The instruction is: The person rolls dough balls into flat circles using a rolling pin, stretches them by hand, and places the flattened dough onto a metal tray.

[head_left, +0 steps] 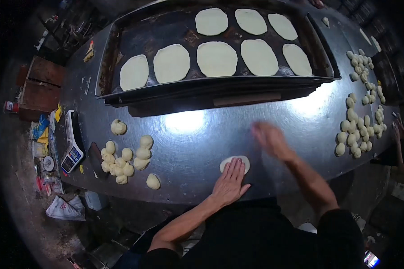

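Observation:
My left hand (231, 181) lies flat, fingers stretched out, on a small dough disc (227, 162) near the front edge of the metal table (193, 148). The disc's rim shows around my fingertips. My right hand (270, 138) is above the table, up and to the right of the disc, touching no dough. Its fingers are smeared by motion. Several dough balls (127, 154) sit to the left of my left hand, one of them (153, 181) apart near the front edge.
A dark tray (220, 80) at the back holds several flat dough sheets (217, 59). A digital scale (72, 152) stands at the left. More dough balls (351, 126) lie at the right, near another person's hand (397, 130).

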The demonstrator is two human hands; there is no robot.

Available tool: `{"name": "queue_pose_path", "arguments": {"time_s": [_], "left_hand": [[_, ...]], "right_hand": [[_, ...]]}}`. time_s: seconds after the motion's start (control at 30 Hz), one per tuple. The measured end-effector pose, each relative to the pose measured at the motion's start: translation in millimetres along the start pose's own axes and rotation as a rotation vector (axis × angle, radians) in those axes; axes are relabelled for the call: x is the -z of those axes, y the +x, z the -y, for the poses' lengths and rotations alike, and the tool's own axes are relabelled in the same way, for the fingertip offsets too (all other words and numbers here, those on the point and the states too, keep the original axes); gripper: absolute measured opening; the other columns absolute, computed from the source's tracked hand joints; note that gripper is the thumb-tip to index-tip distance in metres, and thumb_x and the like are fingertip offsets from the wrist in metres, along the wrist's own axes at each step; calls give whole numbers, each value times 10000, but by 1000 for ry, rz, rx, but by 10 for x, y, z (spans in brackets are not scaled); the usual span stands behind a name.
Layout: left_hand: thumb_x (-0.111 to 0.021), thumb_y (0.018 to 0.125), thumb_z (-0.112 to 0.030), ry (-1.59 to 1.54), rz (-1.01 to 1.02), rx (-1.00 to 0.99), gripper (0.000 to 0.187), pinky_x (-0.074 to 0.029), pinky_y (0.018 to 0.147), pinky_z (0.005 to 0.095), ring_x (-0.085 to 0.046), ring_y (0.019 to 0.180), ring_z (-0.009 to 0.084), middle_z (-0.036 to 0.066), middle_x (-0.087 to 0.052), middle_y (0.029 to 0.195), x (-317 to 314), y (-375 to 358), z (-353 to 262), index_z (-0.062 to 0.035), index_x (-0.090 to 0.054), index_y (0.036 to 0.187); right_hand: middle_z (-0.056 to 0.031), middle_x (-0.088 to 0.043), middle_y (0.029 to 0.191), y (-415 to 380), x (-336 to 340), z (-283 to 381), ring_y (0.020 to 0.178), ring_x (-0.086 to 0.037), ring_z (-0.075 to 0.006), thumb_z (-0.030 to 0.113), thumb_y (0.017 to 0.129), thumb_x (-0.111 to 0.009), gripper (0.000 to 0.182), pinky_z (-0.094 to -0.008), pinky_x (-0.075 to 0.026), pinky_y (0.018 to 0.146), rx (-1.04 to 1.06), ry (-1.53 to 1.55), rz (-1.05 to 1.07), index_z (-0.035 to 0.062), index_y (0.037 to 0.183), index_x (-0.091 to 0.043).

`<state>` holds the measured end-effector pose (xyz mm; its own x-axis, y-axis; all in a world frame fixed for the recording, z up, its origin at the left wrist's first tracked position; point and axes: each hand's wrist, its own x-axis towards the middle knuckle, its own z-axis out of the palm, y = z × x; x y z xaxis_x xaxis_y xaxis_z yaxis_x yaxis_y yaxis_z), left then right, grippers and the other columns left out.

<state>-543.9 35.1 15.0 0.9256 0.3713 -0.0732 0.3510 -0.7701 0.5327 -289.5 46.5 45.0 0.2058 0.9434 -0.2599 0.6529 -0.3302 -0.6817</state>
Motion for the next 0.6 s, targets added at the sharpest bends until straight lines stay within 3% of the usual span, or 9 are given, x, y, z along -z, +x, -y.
{"name": "queue_pose_path", "arguments": {"time_s": [0.07, 0.1, 0.23, 0.3, 0.33, 0.47, 0.53, 0.57, 0.6], "left_hand": [[-570, 914, -461, 50, 13, 12, 798, -168, 1151, 570, -212, 1432, 424, 279, -263, 1518, -47, 123, 22, 85, -309, 1434], [-575, 905, -486, 101, 19, 5, 824, -164, 1155, 564, -200, 1432, 436, 282, -250, 1523, -49, 196, 49, 80, -303, 1439], [-569, 896, -532, 91, 23, -4, 854, -150, 1159, 560, -157, 1434, 464, 288, -211, 1535, -6, 164, -11, 34, -286, 1468], [-564, 898, -533, 96, -13, -10, 842, -142, 1157, 571, -144, 1439, 460, 281, -206, 1540, -6, 84, -77, 7, -282, 1480], [-559, 900, -534, 95, -51, -15, 831, -134, 1154, 581, -130, 1443, 455, 275, -200, 1545, -23, 85, -104, -21, -279, 1491], [-555, 914, -493, 114, -14, 6, 765, -152, 1156, 567, -149, 1445, 437, 241, -205, 1556, -185, -101, -202, -55, -303, 1489], [-558, 924, -444, 34, 82, -12, 689, -154, 1157, 561, -186, 1438, 428, 211, -249, 1549, -1, -82, -167, -57, -363, 1460], [-589, 903, -383, -257, 63, 14, 650, -172, 1142, 576, -250, 1410, 439, 216, -333, 1507, 160, -117, -116, -24, -412, 1416], [-589, 903, -383, -255, 62, 5, 650, -172, 1142, 576, -250, 1410, 439, 216, -333, 1507, 196, -240, -31, -24, -412, 1416]], "right_hand": [[-113, -619, 1140, 564, 122, -178, 1092, -553, -303, 309, 910, -617, 364, -481, -392, 963, 312, -469, -398, 86, 1197, -606], [-104, -606, 1084, 716, 205, -181, 1042, -550, -292, 289, 897, -631, 369, -447, -390, 953, 168, -619, -160, 96, 1209, -593], [-128, -587, 1148, 714, -24, -352, 1093, -537, -291, 200, 896, -609, 414, -434, -394, 944, 199, -643, -106, 110, 1295, -552], [-155, -566, 1203, 410, -242, -338, 1138, -522, -304, 95, 870, -579, 534, -423, -396, 936, 435, -653, -411, 140, 1393, -483], [-155, -566, 1203, 290, -321, -320, 1138, -522, -304, 95, 870, -579, 534, -423, -396, 936, 427, -667, -424, 140, 1393, -483], [-148, -577, 1171, -166, -594, -169, 1078, -543, -329, 43, 833, -573, 582, -450, -423, 905, 430, -587, -365, 184, 1393, -503], [-153, -612, 1159, -336, -564, -1, 1048, -564, -309, 51, 836, -559, 546, -449, -435, 878, 335, -473, -160, 150, 1372, -530], [-133, -638, 1105, -443, -563, 34, 978, -581, -291, 78, 831, -584, 489, -447, -450, 844, 371, -394, -179, 121, 1318, -583], [-121, -641, 1115, -633, -519, 131, 992, -583, -291, 94, 829, -593, 481, -443, -453, 852, 378, -378, -157, 114, 1309, -589]]}}
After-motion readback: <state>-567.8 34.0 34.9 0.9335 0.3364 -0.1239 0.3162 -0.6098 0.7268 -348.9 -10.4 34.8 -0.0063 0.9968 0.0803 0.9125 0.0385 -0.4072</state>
